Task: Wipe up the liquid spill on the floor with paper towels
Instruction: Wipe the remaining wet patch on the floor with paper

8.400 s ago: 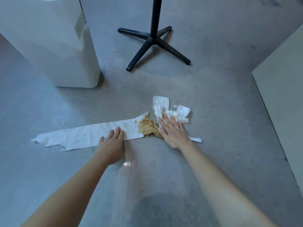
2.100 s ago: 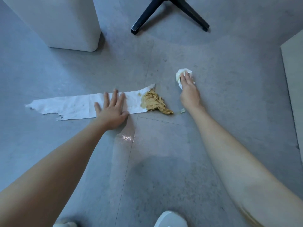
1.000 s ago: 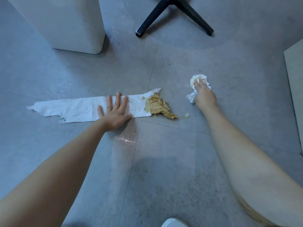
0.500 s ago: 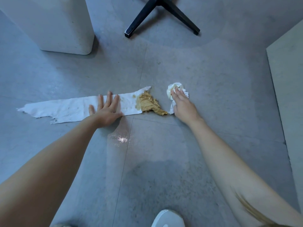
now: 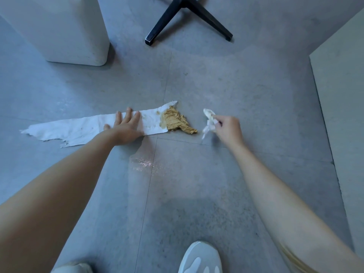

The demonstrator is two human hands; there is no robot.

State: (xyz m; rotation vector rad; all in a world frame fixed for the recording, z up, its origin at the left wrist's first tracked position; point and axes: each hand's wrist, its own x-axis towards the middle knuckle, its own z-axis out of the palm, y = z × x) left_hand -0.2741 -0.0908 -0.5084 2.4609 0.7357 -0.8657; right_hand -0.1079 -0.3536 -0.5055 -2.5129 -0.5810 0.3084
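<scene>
A long white paper towel strip (image 5: 74, 131) lies flat on the grey floor. Its right end is soaked tan-brown and crumpled (image 5: 175, 121). My left hand (image 5: 126, 127) rests flat on the strip with the fingers straight. My right hand (image 5: 226, 129) pinches a small crumpled white paper wad (image 5: 209, 121), lifted a little off the floor, just right of the brown end. A wet shiny patch (image 5: 143, 163) glistens on the floor nearer to me.
A white bin-like container (image 5: 65, 30) stands at the back left. A black stand base (image 5: 187, 18) spreads its legs at the back. A pale panel (image 5: 342, 95) borders the right. My shoes (image 5: 201, 259) show at the bottom edge.
My right hand, which pressed the wad flat on the floor, has curled round it and raised it slightly. The left hand stays on the strip.
</scene>
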